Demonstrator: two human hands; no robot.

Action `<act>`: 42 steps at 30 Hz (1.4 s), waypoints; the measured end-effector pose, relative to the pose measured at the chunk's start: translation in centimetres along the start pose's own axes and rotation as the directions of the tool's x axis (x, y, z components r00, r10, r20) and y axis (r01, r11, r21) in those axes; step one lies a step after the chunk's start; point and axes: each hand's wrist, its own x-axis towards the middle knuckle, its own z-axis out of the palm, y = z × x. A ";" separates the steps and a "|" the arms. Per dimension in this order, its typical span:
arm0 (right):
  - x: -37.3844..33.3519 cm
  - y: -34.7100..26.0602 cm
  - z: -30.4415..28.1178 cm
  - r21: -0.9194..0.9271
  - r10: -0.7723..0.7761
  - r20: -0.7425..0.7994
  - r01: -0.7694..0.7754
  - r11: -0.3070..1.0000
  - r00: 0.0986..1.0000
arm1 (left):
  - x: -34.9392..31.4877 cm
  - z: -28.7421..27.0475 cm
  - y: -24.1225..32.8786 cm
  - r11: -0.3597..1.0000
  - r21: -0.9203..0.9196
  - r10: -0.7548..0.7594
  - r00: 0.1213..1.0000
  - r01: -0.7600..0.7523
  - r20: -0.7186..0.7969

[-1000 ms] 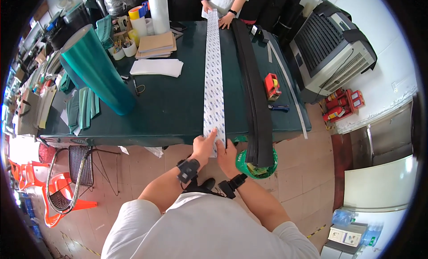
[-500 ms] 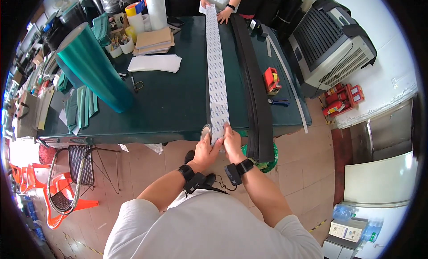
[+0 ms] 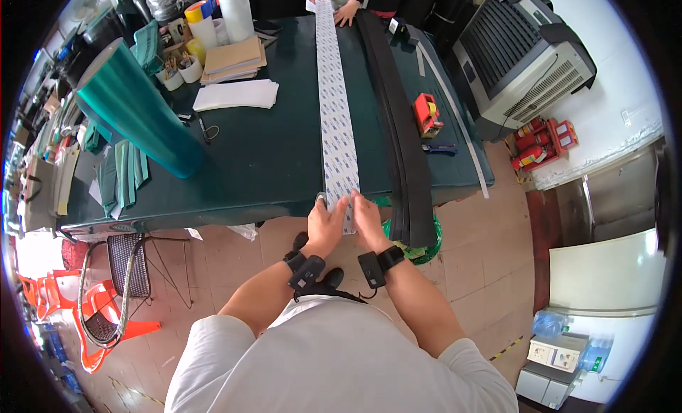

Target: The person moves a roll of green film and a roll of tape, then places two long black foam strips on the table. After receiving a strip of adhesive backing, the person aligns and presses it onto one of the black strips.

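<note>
One long white patterned strip spans the dark green surface from its far edge to past its near edge, where the left hand and right hand close narrowly on its sides. A co-worker's hand rests beside it near the far edge; black strips overhang the near edge, rightward.

Wht strip – blu-flecked, blk bands, dk-grn tabletop

Both forearms reach forward, left grip and right grip close together, thumbs near each other.
</note>
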 end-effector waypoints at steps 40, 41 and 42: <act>1.4 1.2 -7.3 -0.090 0.143 -0.237 -0.168 0.982 0.961 | 14.4 -3.4 -5.0 0.398 0.634 0.410 0.747 -0.663 0.524; 1.5 -0.1 -8.0 -0.008 0.137 -0.210 -0.141 0.990 0.968 | 14.4 -3.5 -5.1 0.397 0.637 0.400 0.749 -0.661 0.528; 1.4 -1.6 -8.1 -0.009 0.137 -0.213 -0.143 0.990 0.967 | 14.5 -3.8 -5.2 0.395 0.644 0.389 0.754 -0.656 0.530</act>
